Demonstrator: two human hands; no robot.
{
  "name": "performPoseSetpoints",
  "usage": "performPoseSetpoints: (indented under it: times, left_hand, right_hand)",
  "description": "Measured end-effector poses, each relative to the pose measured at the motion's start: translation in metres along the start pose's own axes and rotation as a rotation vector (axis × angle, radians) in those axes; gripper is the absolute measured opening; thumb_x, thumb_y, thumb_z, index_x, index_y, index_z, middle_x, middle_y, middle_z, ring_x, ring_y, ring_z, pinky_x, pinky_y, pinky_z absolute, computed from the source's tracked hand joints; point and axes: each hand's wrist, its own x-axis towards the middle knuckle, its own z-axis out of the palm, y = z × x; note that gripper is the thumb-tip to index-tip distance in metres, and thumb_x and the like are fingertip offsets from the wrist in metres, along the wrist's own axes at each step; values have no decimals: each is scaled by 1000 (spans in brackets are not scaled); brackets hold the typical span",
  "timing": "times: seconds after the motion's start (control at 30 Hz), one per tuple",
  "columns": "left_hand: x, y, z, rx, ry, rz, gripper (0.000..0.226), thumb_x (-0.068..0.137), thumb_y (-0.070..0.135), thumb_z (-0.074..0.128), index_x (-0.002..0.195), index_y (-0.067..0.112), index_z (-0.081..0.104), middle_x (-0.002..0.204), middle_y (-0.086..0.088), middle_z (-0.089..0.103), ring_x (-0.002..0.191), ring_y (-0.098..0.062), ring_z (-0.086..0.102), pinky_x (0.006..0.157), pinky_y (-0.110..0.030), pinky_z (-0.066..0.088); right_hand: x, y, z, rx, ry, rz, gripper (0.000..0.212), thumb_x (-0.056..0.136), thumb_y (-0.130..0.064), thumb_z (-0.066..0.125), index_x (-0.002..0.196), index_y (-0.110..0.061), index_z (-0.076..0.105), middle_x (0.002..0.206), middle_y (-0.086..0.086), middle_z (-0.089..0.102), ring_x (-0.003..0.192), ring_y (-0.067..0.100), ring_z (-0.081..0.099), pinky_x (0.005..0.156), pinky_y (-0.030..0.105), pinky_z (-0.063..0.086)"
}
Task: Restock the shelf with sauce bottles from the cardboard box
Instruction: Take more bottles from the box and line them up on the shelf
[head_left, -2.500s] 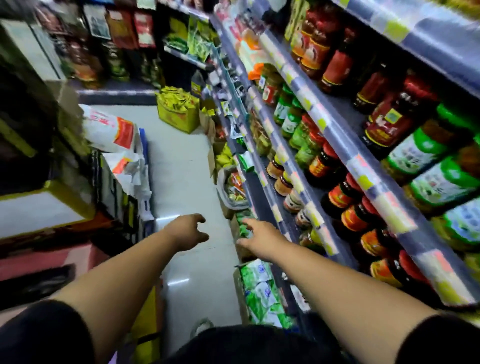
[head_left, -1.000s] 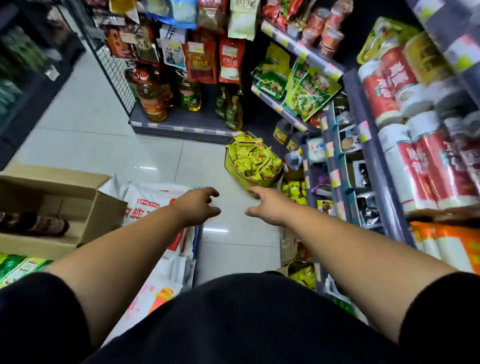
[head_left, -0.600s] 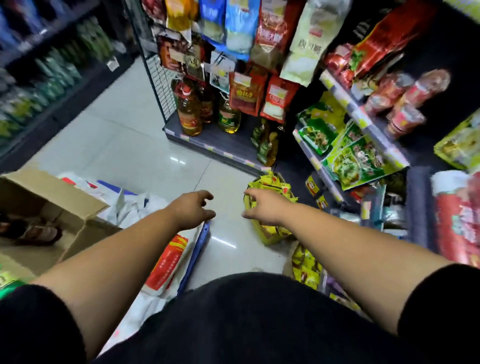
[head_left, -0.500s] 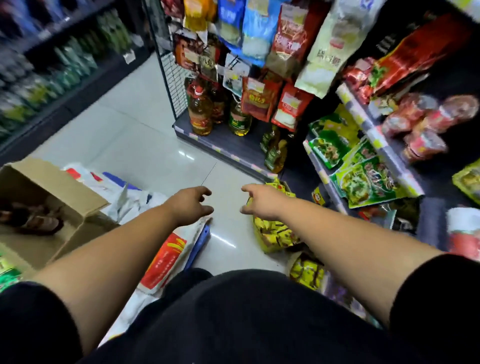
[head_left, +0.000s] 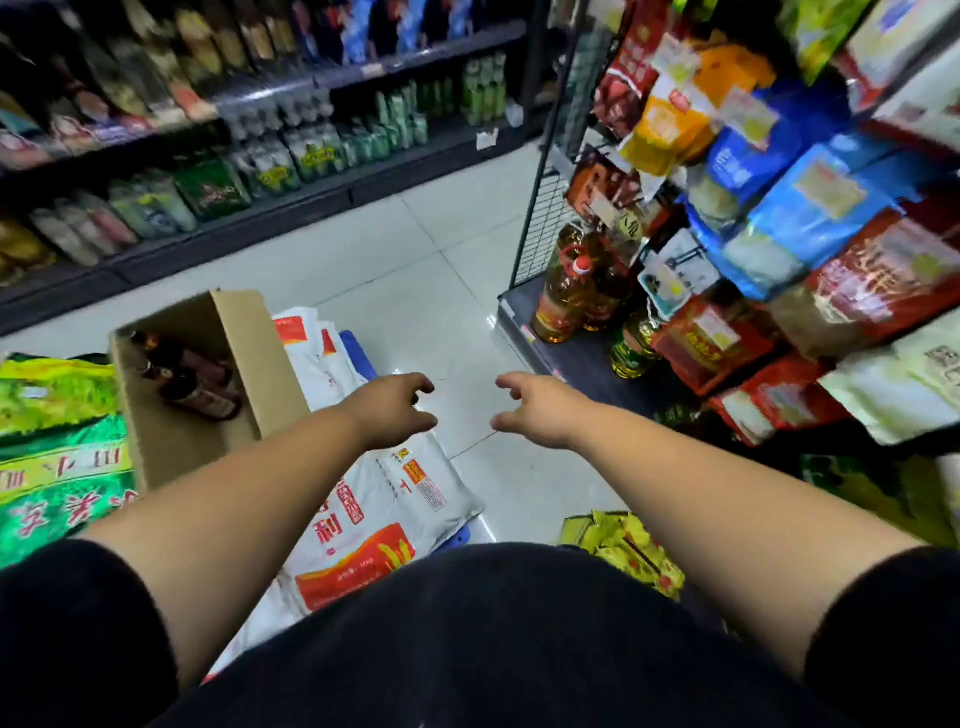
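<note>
1. Both hands are empty: the left hand (head_left: 390, 410) and right hand (head_left: 540, 410) are held out over the floor, fingers loosely curled.
2. The dark sauce bottles (head_left: 200, 397) lie on their sides in the open cardboard box (head_left: 260, 358), left of the left hand.
3. The bottles are probably glass, so heavy, rigid, smooth and breakable. Grip each round the body, not the cap.

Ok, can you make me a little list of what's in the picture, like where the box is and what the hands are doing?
place: shop aisle, tiled floor
cardboard box: open, left of the white sacks
sauce bottles: dark, lying inside the box
left hand: empty, fingers loosely curled, above the sacks
right hand: empty, fingers loosely curled
oil bottles: standing on the low shelf at right
</note>
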Motion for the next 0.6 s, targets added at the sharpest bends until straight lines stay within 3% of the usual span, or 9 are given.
performPoseSetpoints:
  times: [0.23,0.43,0.6]
  left_hand:
    - [31,-38,-33,-168,124,-204,54,87,35,66,136,22,50,129,-2,59,113,-20,58,89,-28,47]
    - [18,-75,-54,-330,352,-581,54,86,34,66,136,20,50,127,-5,61,112,-24,59,88,-28,46]
    - [-20,-70,-49,-398,461,-834,56,85,32,66,136,16,51,128,-12,62,113,-27,60,90,-31,48]
  right_hand:
    - [102,-61,-42,-277,-179,-246,74,91,-40,67,154,-21,34,154,6,43,137,24,46,108,31,40]
    - [196,-147,-59,-580,-333,-594,66,88,-37,66,148,-19,43,147,7,52,129,27,52,101,34,45]
    - [232,-209,-49,-731,-449,-861,74,88,-39,65,153,-21,34,150,4,49,131,27,50,101,35,45]
